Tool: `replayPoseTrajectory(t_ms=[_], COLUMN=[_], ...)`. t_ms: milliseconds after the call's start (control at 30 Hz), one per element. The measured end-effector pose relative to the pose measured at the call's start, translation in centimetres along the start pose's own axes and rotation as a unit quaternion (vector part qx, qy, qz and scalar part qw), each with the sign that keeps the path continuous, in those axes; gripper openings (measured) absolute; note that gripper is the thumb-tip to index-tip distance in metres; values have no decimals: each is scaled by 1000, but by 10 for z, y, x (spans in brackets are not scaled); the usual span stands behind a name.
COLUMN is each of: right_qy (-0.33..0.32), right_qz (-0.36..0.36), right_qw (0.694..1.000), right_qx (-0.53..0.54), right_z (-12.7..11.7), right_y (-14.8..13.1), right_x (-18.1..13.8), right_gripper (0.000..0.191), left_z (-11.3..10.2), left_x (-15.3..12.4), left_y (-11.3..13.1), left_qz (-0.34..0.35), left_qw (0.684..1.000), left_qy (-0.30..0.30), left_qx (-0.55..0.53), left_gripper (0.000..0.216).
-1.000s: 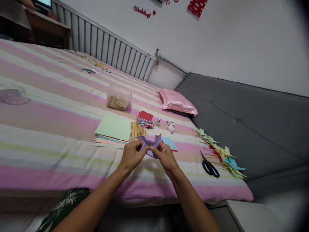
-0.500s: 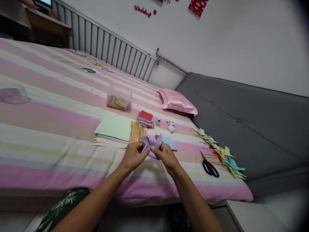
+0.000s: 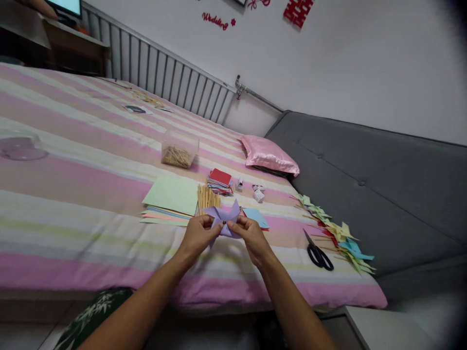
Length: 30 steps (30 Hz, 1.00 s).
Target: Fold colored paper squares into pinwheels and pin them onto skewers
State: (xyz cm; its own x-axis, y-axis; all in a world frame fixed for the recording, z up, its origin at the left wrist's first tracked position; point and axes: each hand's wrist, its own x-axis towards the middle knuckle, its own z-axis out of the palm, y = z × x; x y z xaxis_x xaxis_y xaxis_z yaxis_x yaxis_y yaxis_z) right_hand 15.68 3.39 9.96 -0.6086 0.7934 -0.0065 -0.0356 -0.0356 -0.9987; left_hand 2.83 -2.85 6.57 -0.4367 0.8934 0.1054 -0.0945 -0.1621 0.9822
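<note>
Between my two hands is a purple paper pinwheel, its blades folded and a small dark pin showing at its centre. My left hand pinches it from the left side. On the other side my right hand grips it, thumb close to the centre. Just behind the pinwheel lie a bundle of thin wooden sticks and a few blue paper squares. Left of the sticks is a stack of coloured paper sheets, pale green on top.
Black-handled scissors and several finished pinwheels lie to the right. Farther back are a clear box of sticks, a pile of red-topped cards, a small white box and a pink pillow. A person's arm shows at upper left.
The purple pinwheel has turned in my hands, and its centre with the dark pin now shows. Both hands stay in nearly the same place.
</note>
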Motion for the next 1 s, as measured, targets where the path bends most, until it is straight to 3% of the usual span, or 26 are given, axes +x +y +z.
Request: replayPoseTrajectory(t_ms=[133, 233, 333, 467, 600, 800, 1000], right_qy=[22, -4, -2, 60, 92, 89, 72], right_qz=[20, 34, 31, 13, -21, -56, -48], right_qw=[1000, 999, 999, 996, 989, 984, 986], right_qx=[-9, -6, 20, 67, 118, 147, 141], right_z=[4, -1, -21, -57, -80, -86, -89], right_y=[7, 7, -1, -17, -36, -48, -22], right_x=[6, 14, 28, 56, 89, 128, 142], right_gripper=[28, 30, 30, 32, 29, 28, 30], left_z=[-1, -2, -7, -19, -22, 12, 44], left_x=[2, 4, 5, 13, 40, 107, 140], left_y=[-2, 2, 6, 9, 21, 36, 1], left_qz=[-9, -19, -22, -3, 17, -75, -101], left_qw=[1000, 999, 998, 984, 911, 773, 734], left_qy=[-11, -33, -45, 15, 72, 17, -7], left_qx=[3, 10, 35, 176, 405, 630, 671], left_gripper=[19, 20, 24, 29, 25, 28, 30])
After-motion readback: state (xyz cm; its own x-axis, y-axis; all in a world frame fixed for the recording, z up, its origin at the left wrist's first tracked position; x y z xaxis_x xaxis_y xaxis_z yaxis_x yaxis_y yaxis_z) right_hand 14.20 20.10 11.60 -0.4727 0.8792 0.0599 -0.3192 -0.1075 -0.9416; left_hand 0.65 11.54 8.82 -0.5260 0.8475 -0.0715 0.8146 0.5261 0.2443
